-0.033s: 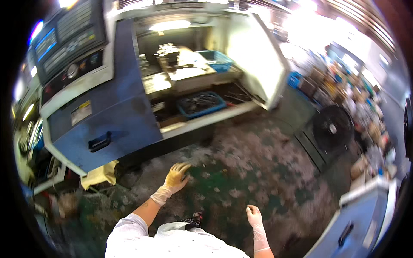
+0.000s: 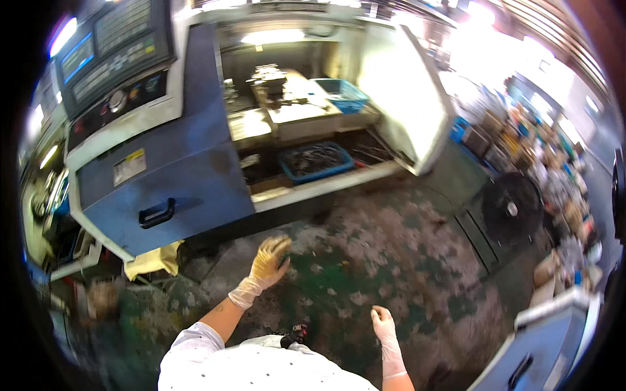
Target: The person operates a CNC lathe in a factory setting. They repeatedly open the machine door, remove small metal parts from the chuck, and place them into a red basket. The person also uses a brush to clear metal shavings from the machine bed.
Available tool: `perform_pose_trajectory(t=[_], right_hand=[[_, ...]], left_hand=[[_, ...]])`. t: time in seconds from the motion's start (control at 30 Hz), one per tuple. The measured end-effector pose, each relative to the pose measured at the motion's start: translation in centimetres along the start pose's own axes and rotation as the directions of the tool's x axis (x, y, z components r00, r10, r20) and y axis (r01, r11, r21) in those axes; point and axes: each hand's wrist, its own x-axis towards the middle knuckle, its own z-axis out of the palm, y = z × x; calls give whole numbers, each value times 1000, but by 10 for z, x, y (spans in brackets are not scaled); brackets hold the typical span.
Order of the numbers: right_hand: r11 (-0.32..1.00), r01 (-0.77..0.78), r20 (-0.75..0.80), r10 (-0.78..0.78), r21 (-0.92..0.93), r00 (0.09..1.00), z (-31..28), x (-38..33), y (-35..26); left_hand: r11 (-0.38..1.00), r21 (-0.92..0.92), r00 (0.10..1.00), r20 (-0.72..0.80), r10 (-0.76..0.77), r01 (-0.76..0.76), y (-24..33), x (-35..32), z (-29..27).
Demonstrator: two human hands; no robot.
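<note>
My left hand [image 2: 268, 262], in a thin translucent glove stained yellow, hangs over the floor in front of a blue and white machine [image 2: 176, 176]. Its fingers are spread from the thumb, and it touches nothing. Farther right and lower is my right hand [image 2: 383, 324], gloved in the same thin material. Its fingers are loosely bent, with a slight gap by the thumb and nothing visible in them. Inside the machine's opening, a blue basket [image 2: 341, 171] of dark metal pieces sits low down; a second light-blue basket [image 2: 355, 104] stands higher on a pale surface.
A control panel [image 2: 117, 65] rises at upper left, above a black handle [image 2: 157, 213]. Yellow cloth [image 2: 154, 262] hangs below. A black round fan [image 2: 512, 208] stands at right, beside piled bags and boxes [image 2: 554, 163]. Another blue cabinet [image 2: 541, 345] occupies the lower right corner.
The view has turned slightly, so the machine and fan sit farther right and lower in the picture. Both hands show slightly higher against my shirt; neither has taken hold of anything.
</note>
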Motion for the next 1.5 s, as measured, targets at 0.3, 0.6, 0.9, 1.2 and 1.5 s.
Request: perform_pose_trajectory(t=[0.3,0.6,0.9,1.2,1.5], right_hand=[[826,424,209,-519,371,829,152,235,-179],[264,957,171,-955,117,242,151,541,-361],[-214,953,700,-714,-215,-3,254,701,-461],[482,786,727,-684,387,62,314,594,-559],[735,244,424,-592,632,686,475,629,-577]], left_hand=[[772,426,759,-642,-109,471,-124,157,-57],[391,631,633,-761,142,670,-168,176,-28],[235,503,530,-845,-68,832,-150,197,-20],[683,266,521,-831,-196,681,-249,319,21],[797,264,731,-616,-293,543,-486,448,-42]])
